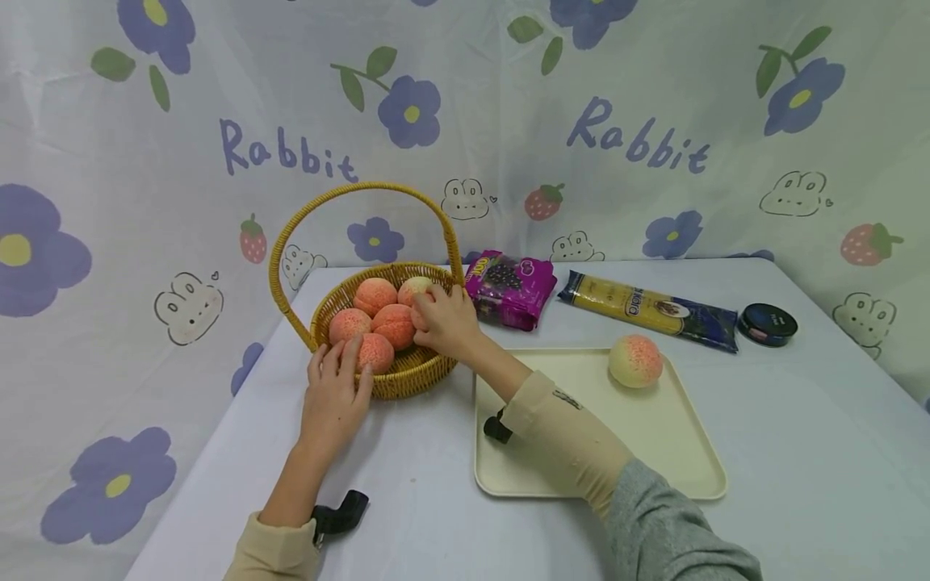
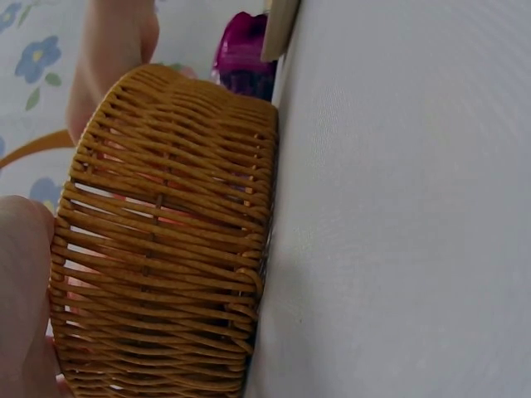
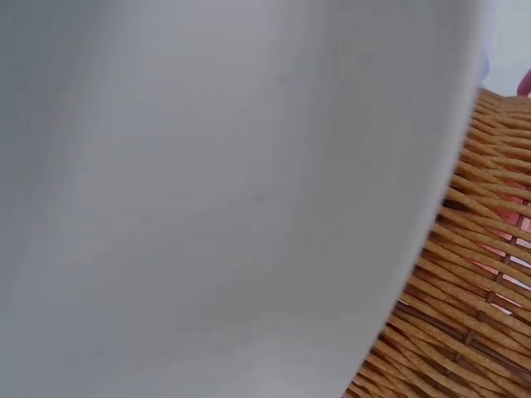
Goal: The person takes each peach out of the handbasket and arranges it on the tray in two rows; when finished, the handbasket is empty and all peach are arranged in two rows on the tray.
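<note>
A wicker basket (image 1: 395, 387) with a tall arched handle holds several pink and yellow peaches, among them a front peach (image 1: 375, 353). My left hand (image 1: 334, 403) rests over the basket's front-left rim, fingers spread beside that front peach. In the left wrist view, the woven wall fills the middle and part of the left hand (image 2: 23, 290) shows at its edge. My right hand (image 1: 448, 324) reaches over the right side and grips a peach (image 1: 418, 316), mostly hidden by its fingers. In the right wrist view, a blurred pale surface covers most of the picture, with basket weave (image 3: 465, 307) at right.
A cream tray (image 1: 581, 484) lies right of the basket under my right forearm, with one peach (image 1: 635, 361) at its back right. Behind stand a purple snack bag (image 1: 511, 289), a long blue and yellow pasta packet (image 1: 647, 311) and a round black tin (image 1: 767, 324).
</note>
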Demonstrator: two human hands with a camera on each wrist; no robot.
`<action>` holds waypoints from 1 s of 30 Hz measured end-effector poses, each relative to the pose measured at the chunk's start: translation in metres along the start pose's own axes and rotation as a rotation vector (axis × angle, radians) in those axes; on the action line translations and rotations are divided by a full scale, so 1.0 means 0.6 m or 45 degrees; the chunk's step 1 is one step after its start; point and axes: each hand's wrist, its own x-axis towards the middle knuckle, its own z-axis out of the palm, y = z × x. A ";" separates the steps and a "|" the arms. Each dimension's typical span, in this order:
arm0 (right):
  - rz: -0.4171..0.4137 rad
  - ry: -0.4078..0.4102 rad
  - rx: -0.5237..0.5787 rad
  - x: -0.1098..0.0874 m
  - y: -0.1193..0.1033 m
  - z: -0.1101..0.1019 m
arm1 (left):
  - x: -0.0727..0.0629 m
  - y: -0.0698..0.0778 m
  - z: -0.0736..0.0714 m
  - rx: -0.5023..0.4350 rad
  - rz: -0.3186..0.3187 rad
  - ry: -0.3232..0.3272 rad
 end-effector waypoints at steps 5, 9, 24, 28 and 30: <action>-0.049 0.044 0.010 -0.003 0.003 0.000 | -0.001 0.000 0.001 0.005 -0.013 -0.013; -0.075 0.066 0.054 -0.006 0.006 -0.002 | -0.002 -0.001 0.001 0.005 -0.018 -0.018; 0.001 0.003 0.205 -0.014 0.010 -0.020 | -0.002 0.000 0.000 -0.012 0.001 0.003; -0.012 0.031 0.215 -0.019 0.011 -0.025 | -0.002 -0.001 0.001 -0.017 0.006 0.011; -0.020 0.053 0.228 -0.022 0.011 -0.029 | -0.002 0.000 0.000 -0.017 0.007 0.016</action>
